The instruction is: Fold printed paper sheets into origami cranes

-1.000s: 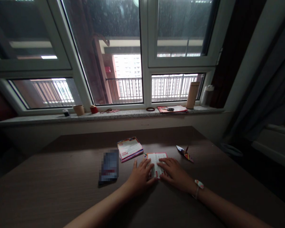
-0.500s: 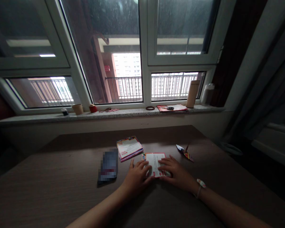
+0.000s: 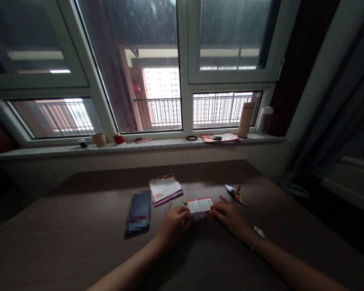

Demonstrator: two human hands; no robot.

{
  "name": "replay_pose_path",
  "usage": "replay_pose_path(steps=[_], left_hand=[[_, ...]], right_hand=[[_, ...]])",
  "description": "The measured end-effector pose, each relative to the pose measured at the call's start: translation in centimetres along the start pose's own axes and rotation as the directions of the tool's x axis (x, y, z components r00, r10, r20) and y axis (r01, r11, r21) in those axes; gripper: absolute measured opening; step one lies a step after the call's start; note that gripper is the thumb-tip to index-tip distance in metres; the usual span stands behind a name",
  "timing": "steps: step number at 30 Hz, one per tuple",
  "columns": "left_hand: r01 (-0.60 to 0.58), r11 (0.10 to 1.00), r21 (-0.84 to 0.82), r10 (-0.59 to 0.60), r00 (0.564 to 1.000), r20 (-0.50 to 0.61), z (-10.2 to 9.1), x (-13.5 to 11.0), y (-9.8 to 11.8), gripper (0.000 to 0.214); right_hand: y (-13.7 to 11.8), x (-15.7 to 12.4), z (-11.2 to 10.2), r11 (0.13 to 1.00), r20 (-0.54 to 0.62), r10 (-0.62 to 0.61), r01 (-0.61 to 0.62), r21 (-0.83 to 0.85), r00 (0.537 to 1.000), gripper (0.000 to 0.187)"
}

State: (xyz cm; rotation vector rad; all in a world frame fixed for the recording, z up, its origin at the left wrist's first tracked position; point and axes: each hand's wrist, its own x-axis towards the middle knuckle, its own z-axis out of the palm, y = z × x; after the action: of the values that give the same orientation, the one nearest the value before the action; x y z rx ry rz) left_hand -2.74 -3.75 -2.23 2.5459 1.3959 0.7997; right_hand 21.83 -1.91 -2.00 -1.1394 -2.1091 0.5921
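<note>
Between my hands on the table is a printed paper sheet (image 3: 199, 205), white with a red and orange border. Its near part is bent up and over toward the far edge. My left hand (image 3: 176, 218) grips the left side of the sheet with curled fingers. On the right side, my right hand (image 3: 226, 214) pinches the paper between thumb and fingers, with one finger raised. A stack of similar printed sheets (image 3: 165, 189) lies just beyond my left hand. The underside of the bent part is mostly hidden.
On the dark wooden table (image 3: 79, 226), a blurred-out dark phone-like object (image 3: 138, 213) lies left of my hands. A small folded colourful paper piece (image 3: 236, 195) lies to the right. The windowsill (image 3: 166, 144) holds a cup (image 3: 99, 139), scissors (image 3: 217, 138) and a tan bottle (image 3: 246, 120).
The sheet lay flat under my spread fingers before; now its near part is lifted and bent away from me. Both hands have closed on its sides.
</note>
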Motion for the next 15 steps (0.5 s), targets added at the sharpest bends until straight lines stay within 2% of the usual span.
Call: replay_pose_path(steps=[3,7,12,15], left_hand=[[0.018,1.0,0.022,-0.017,1.0,-0.013,-0.11,0.11,0.0,0.014],[0.036,0.998,0.058,-0.033,0.998,-0.053,0.17,0.29,-0.38,0.017],[0.014,0.996,0.088,-0.008,0.998,-0.062,0.41,0.42,-0.61,0.048],[-0.026,0.993,0.115,0.032,0.998,-0.05,0.31,0.39,-0.42,0.042]], right_hand=[[-0.13,-0.12,-0.01,1.0,-0.019,0.02,-0.019,0.025,1.0,0.016],[0.02,-0.29,0.27,0.992,-0.088,0.094,-0.086,0.093,0.992,0.031],[0.39,-0.26,0.79,0.987,-0.134,0.132,-0.117,0.114,0.982,0.034],[0.39,-0.22,0.94,0.988,-0.146,0.119,-0.102,0.12,0.982,0.037]])
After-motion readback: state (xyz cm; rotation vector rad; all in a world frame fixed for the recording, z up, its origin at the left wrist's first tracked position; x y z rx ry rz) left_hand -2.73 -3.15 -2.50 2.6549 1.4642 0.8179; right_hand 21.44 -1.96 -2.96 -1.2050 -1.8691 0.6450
